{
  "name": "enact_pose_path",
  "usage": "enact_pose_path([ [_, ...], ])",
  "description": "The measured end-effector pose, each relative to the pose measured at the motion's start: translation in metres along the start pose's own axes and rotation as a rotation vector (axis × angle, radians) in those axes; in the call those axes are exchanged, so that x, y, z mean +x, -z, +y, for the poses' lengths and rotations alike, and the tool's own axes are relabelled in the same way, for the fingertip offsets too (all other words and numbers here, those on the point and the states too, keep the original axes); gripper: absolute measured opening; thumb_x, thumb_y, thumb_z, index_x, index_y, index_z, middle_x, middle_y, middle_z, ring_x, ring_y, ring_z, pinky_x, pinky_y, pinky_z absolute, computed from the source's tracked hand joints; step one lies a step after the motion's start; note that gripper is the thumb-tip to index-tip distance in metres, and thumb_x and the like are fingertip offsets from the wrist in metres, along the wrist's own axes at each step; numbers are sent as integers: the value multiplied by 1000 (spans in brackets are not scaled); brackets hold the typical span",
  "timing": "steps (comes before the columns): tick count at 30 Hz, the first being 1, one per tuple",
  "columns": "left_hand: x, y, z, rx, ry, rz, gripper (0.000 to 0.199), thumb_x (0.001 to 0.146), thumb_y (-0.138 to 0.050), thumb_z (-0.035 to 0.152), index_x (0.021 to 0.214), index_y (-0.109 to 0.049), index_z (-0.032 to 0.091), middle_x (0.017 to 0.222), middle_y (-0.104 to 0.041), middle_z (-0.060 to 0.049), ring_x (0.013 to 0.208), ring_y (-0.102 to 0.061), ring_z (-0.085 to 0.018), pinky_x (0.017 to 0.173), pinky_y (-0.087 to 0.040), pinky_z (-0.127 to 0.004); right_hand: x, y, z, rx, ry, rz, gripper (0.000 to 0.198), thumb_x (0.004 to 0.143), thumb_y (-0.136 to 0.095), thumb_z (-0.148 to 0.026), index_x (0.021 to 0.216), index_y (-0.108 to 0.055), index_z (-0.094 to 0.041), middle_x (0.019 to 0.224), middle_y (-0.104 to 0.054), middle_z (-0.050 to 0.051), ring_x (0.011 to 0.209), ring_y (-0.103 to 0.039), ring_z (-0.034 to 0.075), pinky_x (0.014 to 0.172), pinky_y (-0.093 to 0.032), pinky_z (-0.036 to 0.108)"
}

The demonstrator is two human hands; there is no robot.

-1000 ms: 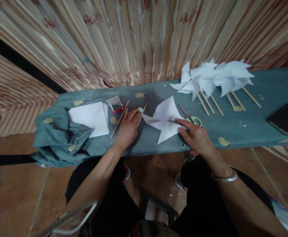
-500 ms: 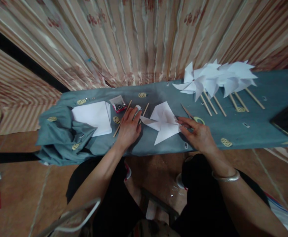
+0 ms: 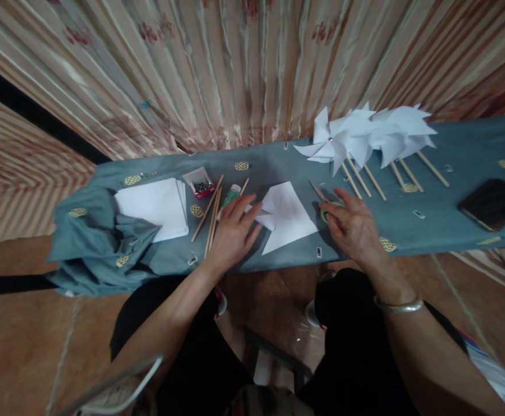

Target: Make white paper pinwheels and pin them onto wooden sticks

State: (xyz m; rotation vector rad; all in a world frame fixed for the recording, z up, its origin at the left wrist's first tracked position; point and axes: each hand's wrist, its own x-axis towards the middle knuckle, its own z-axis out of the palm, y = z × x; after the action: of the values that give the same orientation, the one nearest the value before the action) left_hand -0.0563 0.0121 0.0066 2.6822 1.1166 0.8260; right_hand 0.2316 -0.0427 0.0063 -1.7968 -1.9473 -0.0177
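Note:
A white sheet of paper (image 3: 289,216), cut and partly folded at its left side, lies in front of me on the cloth. My left hand (image 3: 234,234) reaches over the paper's left corner with its fingers spread. Just beyond that hand, partly covered by it, is a glue stick (image 3: 231,194) with a green label. Several wooden sticks (image 3: 212,216) lie to its left. My right hand (image 3: 354,228) is off the paper, fingers bent and apart. It hovers at the yellow-green handles of a pair of scissors (image 3: 325,199); whether it touches them I cannot tell.
A stack of white paper (image 3: 155,205) lies at the left, with an open box of metal pins (image 3: 201,184) beside it. Finished paper pinwheels (image 3: 365,138) on sticks lie at the back right. A dark phone (image 3: 493,202) rests on the green-blue tablecloth (image 3: 434,231). Pleated curtains (image 3: 235,75) hang behind.
My right hand has let go of the paper and moved right to the scissors. My left hand has come off the glue stick and sticks towards the paper. The folded points have partly opened out.

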Motion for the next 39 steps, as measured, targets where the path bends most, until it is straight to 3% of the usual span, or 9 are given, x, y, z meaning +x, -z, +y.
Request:
enact_pose_path([
  [3, -1, -10, 27, -96, -157, -87, 35, 95, -57, 33, 127, -57, 17, 131, -61, -15, 126, -54, -29, 104, -46, -49, 0, -3, 14, -70, 25, -53, 34, 90, -49, -18, 114, -74, -15, 140, -59, 20, 129, -56, 38, 103, -50, 55],
  [7, 0, -18, 43, -52, -172, -212, 28, 95, -57, 28, 120, -61, 15, 121, -66, -13, 117, -56, -29, 95, -47, -47, -2, 0, 27, -121, -42, -66, 35, 91, -48, -18, 114, -73, -16, 129, -67, 18, 116, -65, 35, 100, -52, 52],
  [11, 3, -18, 43, 22, -173, -224, 22, 95, -57, 25, 113, -64, 14, 114, -69, -11, 108, -58, -26, 90, -45, -42, -5, 7, 27, -149, -64, -13, 34, 92, -48, -20, 112, -74, -13, 129, -66, 21, 118, -64, 39, 100, -51, 57],
  [14, 4, -19, 43, 76, -219, -190, 18, 98, -52, 21, 107, -66, 14, 108, -71, -8, 101, -59, -24, 87, -43, -39, -6, 7, 16, -7, 14, 15, 34, 93, -48, -23, 117, -71, -16, 132, -66, 18, 122, -63, 35, 104, -49, 54],
  [17, 3, -20, 44, 129, -260, -189, 20, 100, -49, 20, 102, -67, 14, 102, -72, -8, 96, -60, -22, 84, -41, -38, -7, 2, -1, 197, 78, -79, 34, 96, -46, -25, 121, -69, -20, 124, -71, 12, 117, -67, 28, 104, -52, 47],
  [20, 3, -20, 44, 158, -274, -209, 19, 100, -49, 19, 104, -67, 14, 100, -71, -8, 94, -60, -22, 83, -40, -37, -9, -1, -15, 291, 57, -150, 35, 97, -45, -26, 122, -68, -18, 120, -74, 12, 113, -69, 26, 102, -54, 45],
  [25, 3, -15, 41, 158, -261, -227, 20, 99, -48, 17, 108, -66, 14, 100, -71, -7, 95, -60, -21, 84, -40, -37, -14, 2, -19, 365, -9, -185, 33, 96, -47, -25, 118, -71, -19, 120, -74, 9, 113, -70, 25, 102, -55, 42],
  [39, 9, -20, 44, 122, -210, -248, 17, 99, -53, 23, 104, -65, 14, 99, -69, -8, 97, -60, -23, 82, -46, -36, -21, 0, -26, 412, -6, -225, 30, 94, -51, -25, 111, -75, -22, 115, -76, 8, 108, -73, 24, 99, -57, 41],
])
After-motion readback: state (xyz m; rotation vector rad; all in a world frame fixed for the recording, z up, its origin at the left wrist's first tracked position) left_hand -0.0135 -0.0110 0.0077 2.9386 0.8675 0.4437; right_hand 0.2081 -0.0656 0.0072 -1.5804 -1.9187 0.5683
